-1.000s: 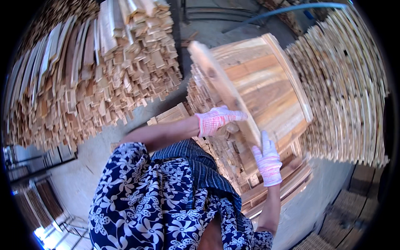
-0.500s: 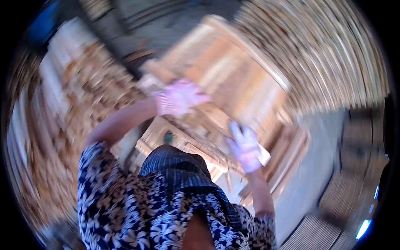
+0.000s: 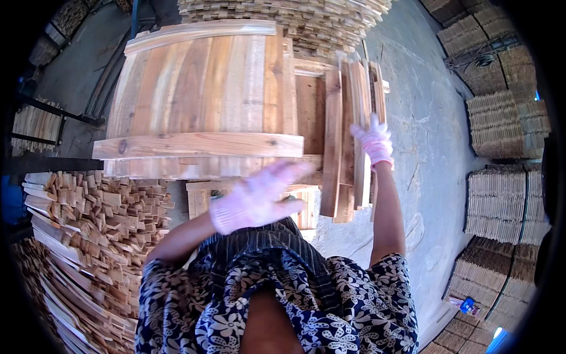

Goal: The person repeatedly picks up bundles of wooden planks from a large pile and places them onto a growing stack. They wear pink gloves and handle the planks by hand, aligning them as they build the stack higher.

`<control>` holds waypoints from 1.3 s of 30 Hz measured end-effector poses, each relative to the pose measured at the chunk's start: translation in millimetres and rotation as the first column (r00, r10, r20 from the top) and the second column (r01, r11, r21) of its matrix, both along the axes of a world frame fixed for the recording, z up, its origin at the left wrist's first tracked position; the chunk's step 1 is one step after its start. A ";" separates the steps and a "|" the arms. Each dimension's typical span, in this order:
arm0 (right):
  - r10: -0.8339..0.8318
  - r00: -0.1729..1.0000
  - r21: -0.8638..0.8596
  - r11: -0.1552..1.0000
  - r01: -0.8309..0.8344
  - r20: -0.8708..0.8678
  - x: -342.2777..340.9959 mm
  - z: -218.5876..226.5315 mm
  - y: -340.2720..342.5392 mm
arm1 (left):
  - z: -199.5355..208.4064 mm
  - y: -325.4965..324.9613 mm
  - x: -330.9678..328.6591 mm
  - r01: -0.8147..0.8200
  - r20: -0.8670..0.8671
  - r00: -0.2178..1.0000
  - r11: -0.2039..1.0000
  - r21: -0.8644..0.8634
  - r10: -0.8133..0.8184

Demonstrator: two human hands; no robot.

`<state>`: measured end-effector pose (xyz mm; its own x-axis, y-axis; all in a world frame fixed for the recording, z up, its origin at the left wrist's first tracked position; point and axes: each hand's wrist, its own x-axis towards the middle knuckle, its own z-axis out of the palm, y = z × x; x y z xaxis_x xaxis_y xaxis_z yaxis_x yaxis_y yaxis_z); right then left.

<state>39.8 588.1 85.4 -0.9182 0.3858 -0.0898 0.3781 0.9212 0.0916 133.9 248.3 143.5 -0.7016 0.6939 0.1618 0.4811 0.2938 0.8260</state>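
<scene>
A panel of side-by-side wooden boards (image 3: 194,88), with a crosswise batten (image 3: 200,145) along its near edge, lies on a wooden work surface in front of me. My left hand (image 3: 259,197), in a pale pink knit glove, hovers just off the batten's near right corner. Its fingers are stretched out and slightly blurred, and it holds nothing. On the right, several loose narrow boards (image 3: 334,141) lie lengthwise beside the panel. Over their right edge is my gloved right hand (image 3: 374,143), fingers apart; whether it touches a board is hard to tell.
A large heap of wood strips (image 3: 106,218) rises at the left. Stacked slats (image 3: 289,23) stand behind the work surface. Strapped bundles of thin boards (image 3: 498,200) line the far right, across the concrete floor (image 3: 413,135). Dark metal rails (image 3: 109,76) lie at the back left.
My view has turned, so the panel now appears further left and straighter. My left hand has come off the panel. My right hand has shifted from the panel's near edge to the loose boards.
</scene>
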 end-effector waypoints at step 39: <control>-0.115 0.992 -0.965 0.262 -0.010 -0.041 -10.7 -75.0 192.9 | -112.3 324.2 -158.4 -0.585 0.388 0.698 0.791 -0.176 0.602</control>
<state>29.1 781.0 10.4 -0.9261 0.1210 -0.3575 0.3773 0.2855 -0.8810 -24.4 572.5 31.3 -0.9625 0.1098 -0.2479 -0.1774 0.4365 0.8821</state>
